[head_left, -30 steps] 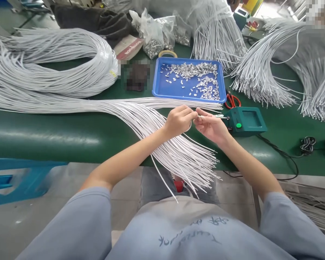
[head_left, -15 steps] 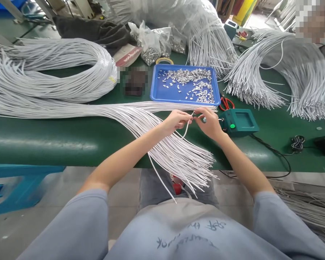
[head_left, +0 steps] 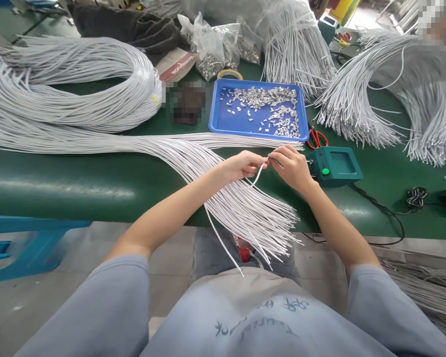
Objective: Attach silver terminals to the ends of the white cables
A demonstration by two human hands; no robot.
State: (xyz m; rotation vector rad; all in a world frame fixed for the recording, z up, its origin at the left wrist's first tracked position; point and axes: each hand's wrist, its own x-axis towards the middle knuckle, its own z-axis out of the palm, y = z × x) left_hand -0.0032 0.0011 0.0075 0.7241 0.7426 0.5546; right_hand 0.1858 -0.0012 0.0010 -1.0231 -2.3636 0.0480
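Note:
My left hand pinches a white cable near its end, above a fanned bundle of white cables. Right beside it, my right hand has its fingertips closed at the tip of that same cable; any small part between them is too small to make out. Behind the hands lies a blue tray with many small silver metal pieces. A green device with a bright green button stands just right of my right hand.
Red-handled pliers lie between tray and device. Large cable coils rest at the left, more cable bundles at the right. Behind the tray are a tape roll and plastic bags of metal pieces. A black cord trails right.
The view has shifted slightly. My right hand's fingers have closed in on the cable tip and now meet my left fingertips, where a small gap showed before.

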